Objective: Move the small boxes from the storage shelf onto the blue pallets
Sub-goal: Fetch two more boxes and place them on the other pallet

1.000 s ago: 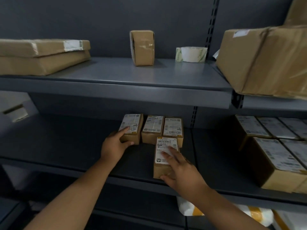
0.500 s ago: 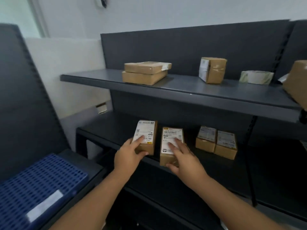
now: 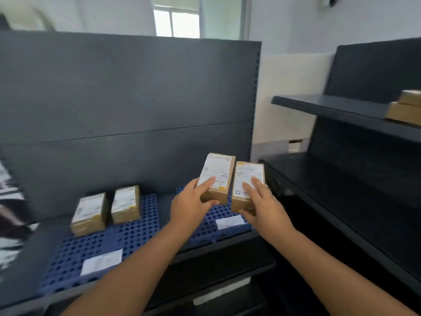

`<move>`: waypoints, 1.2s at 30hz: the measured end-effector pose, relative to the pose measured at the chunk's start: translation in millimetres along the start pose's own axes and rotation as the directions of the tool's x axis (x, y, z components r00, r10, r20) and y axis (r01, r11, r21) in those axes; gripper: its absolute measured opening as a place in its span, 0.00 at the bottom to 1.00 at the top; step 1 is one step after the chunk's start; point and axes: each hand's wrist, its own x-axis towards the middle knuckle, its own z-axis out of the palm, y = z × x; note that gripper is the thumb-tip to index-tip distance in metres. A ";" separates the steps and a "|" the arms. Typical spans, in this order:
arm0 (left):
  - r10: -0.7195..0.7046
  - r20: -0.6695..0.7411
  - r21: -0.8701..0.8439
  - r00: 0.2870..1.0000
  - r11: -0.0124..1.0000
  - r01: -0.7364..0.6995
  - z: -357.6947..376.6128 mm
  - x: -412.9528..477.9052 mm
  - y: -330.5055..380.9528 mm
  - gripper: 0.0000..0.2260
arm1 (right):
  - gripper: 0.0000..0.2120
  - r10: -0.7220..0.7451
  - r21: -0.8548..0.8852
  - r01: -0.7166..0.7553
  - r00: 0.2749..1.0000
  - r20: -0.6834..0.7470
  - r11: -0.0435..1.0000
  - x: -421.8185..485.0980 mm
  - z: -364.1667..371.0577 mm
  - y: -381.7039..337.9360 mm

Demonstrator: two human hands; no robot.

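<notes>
- Pallet on the left, a blue perforated plastic grid point(image 3: 127, 238) with a white label, already carries two small brown cardboard boxes with white shipping labels point(image 3: 90, 213) point(image 3: 126, 204); they stand just beside each other near its back edge; that part of the job looks done
- Left hand point(image 3: 191, 207) holds a third small brown labelled box point(image 3: 216, 177) in the air; the thumb is curled under its near end and the fingers point(image 3: 206, 182) lie pressed along the label, so the box is pinched between them
- Second blue perforated pallet point(image 3: 225, 221) lies below both hands, also with a white label; no box rests on the part of it that shows, and the held boxes hover above it, not yet set down
- Right hand point(image 3: 265, 207) grips a fourth labelled brown box point(image 3: 247, 185), just beside the left one; fingers point(image 3: 256, 185) slightly spread across the label, thumb beneath
- Dark grey metal storage shelf point(image 3: 341, 108) at the right shows two flat brown parcels point(image 3: 407, 108) stacked at the frame edge; whether they count as small boxes I cannot tell; the visible stretch of its lower tier looks bare, the rest is out of view; so two boxes are placed, two are about to land, and any remainder is unclear
</notes>
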 end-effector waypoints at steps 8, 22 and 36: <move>-0.218 -0.184 0.146 0.958 0.958 0.246 -90.1 -79.1 -120.0 0.31 | 0.37 -0.292 0.095 0.283 0.950 0.112 0.954 24.8 68.9 -136.7; -0.454 -0.266 0.187 0.850 0.841 0.507 -148.4 -157.2 -214.3 0.30 | 0.36 -0.476 0.172 0.446 0.852 0.219 0.878 28.1 138.6 -237.4; -0.463 -0.261 0.158 0.847 0.845 0.511 -147.7 -137.4 -258.7 0.31 | 0.36 -0.500 0.178 0.469 0.836 0.226 0.865 59.8 164.4 -256.3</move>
